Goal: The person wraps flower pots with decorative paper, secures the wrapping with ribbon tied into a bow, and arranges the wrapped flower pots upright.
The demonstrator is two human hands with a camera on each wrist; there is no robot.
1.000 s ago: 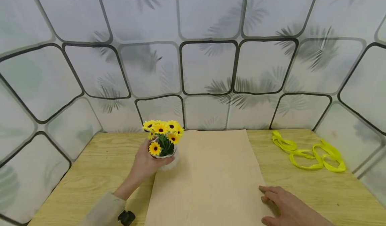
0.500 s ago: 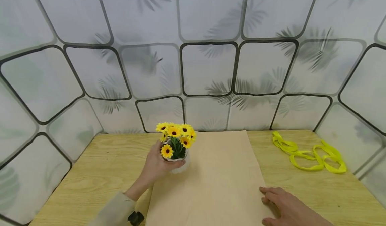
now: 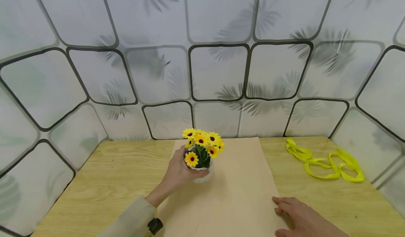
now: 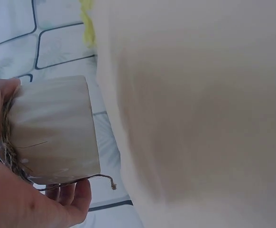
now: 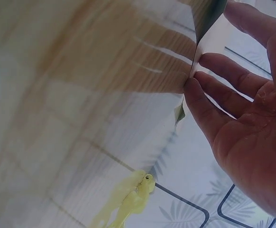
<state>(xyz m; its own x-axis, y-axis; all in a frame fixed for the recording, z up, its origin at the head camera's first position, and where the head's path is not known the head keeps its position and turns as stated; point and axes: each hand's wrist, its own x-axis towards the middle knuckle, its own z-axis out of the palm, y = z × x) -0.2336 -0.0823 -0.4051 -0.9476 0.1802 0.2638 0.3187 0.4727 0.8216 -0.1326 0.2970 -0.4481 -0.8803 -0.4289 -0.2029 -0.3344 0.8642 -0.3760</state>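
My left hand (image 3: 178, 175) grips a small white flower pot (image 3: 204, 177) holding yellow artificial sunflowers (image 3: 202, 140). Twine (image 4: 7, 133) circles the pot near its rim, with a loose end (image 4: 112, 184) sticking out. In the left wrist view a gap separates the pot's base from the sheet of tan paper (image 3: 240, 194), so it hangs over the sheet. My right hand (image 3: 300, 216) touches the paper's right edge with its fingertips, the fingers loosely extended. The right wrist view shows those fingertips (image 5: 195, 85) at the edge of a sheet.
A yellow ribbon (image 3: 357, 168) lies in loose loops on the wooden table (image 3: 104, 180), right of the paper. Behind the table stands a patterned wall covering (image 3: 218, 71). A dark wrist device (image 3: 155, 225) is by the left sleeve (image 3: 133, 217).
My left hand has carried the potted sunflowers rightward, from the paper's left edge to farther over the sheet. The right hand has stayed at the paper's edge.
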